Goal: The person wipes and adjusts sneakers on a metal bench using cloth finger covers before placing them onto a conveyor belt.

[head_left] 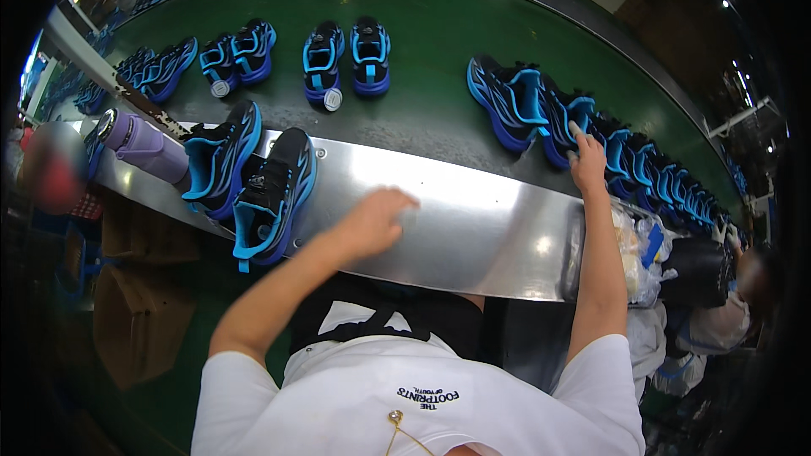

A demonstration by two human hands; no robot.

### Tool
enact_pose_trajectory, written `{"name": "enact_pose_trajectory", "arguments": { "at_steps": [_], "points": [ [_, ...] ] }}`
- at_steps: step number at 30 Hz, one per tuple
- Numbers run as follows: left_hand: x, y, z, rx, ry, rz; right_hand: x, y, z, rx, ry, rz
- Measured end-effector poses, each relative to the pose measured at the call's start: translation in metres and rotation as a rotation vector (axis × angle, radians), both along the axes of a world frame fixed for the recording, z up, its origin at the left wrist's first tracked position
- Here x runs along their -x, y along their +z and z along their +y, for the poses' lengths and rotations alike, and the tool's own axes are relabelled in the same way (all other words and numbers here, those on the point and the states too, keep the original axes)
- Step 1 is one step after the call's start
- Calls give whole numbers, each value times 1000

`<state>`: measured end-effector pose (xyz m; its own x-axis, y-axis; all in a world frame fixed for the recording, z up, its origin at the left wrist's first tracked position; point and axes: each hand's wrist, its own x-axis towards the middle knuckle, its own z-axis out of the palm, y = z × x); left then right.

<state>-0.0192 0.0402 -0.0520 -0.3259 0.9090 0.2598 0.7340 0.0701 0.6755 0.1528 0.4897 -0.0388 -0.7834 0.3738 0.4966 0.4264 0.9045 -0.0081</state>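
Black-and-blue sneakers, with two hands at a metal bench

Right hand (587, 162): fingertips at the collar of a sneaker (555, 125), second from the near left end of a long row (638, 165) on the green belt (431, 55); whether it gripped could not be told. Left hand (378, 221): blurred, partly open, fingers loosely bent, nothing seen in it, above the bench (473, 232). Near pair of sneakers (277, 190): at the bench's left part, heels toward the person. Purple bottle (150, 150): tilted in view, just left of that pair. Middle pair (323, 55): on the belt, beyond the bench, a round white tag (333, 100) at one heel.
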Motion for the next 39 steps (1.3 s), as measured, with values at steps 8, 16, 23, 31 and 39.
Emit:
{"name": "enact_pose_trajectory", "arguments": {
  "at_steps": [8, 16, 23, 31, 39],
  "points": [
    [-86, -14, -78, 279, 65, -494, 71, 43, -62, 522, 90, -303],
    [-96, -1, -48, 152, 8, -447, 82, 3, -42, 367, 64, -146],
    [-77, -3, -43, 42, 371, -623, 42, 96, -192, 756, 238, -116],
    [-62, 22, -21, -150, 581, -240, -37, 71, -324, 709, 489, -242],
    [-28, 38, -8, -256, 469, 186, -51, 121, -288, 438, 216, 79]
  ]
}}
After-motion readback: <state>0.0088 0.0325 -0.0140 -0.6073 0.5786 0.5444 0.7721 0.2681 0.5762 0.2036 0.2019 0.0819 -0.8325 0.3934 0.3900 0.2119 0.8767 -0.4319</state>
